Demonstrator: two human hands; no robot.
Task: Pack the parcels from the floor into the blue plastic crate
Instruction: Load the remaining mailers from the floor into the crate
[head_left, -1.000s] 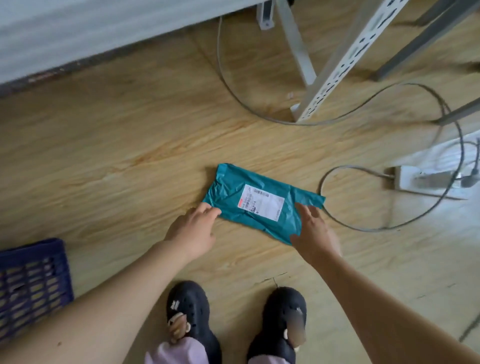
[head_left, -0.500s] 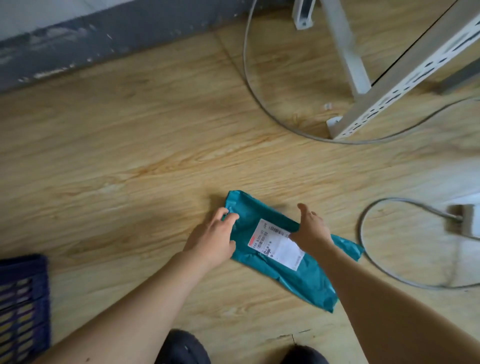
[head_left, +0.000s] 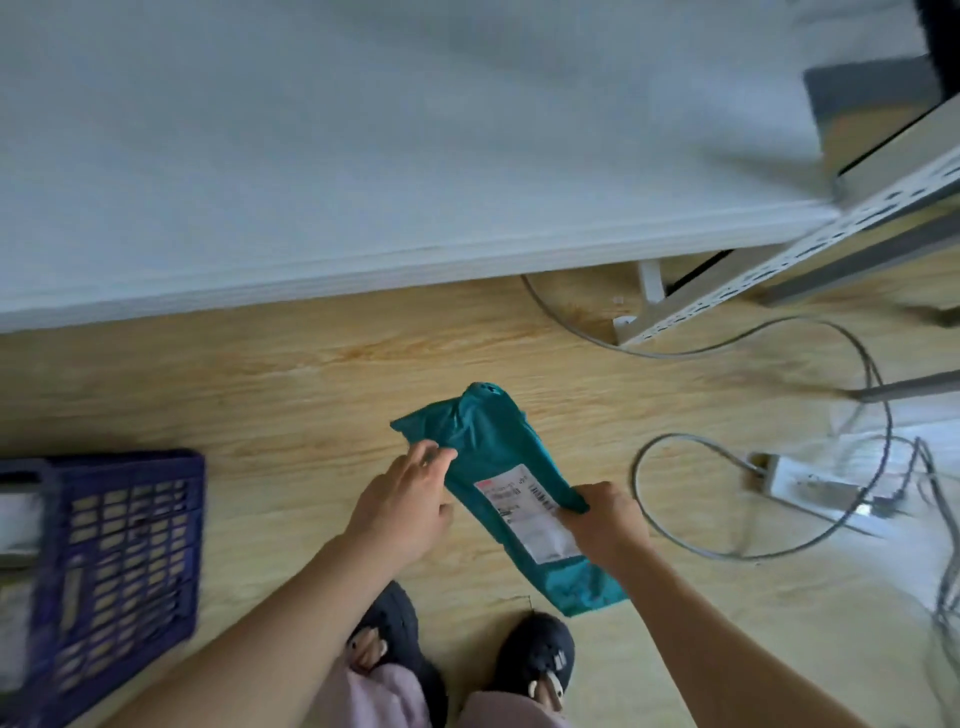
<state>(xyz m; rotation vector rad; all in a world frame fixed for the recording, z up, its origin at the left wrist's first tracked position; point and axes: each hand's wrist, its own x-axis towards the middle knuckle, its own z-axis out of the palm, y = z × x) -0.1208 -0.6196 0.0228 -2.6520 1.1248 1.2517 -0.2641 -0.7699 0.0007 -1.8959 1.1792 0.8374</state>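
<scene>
A teal plastic parcel with a white shipping label hangs lifted above the wooden floor, in the middle of the view. My right hand grips its right edge at the label. My left hand pinches its upper left edge with the fingertips. The blue plastic crate stands on the floor at the left; something pale shows inside at its far left edge, blurred.
A white tabletop spans the upper view, with a perforated metal leg at right. A grey cable loops to a white power strip on the floor at right. My black shoes stand below the parcel.
The parcel lay flat on the floor with both hands at its edges; now both hands hold it and it is raised and turned lengthwise. The view has tilted up and the crate shows more.
</scene>
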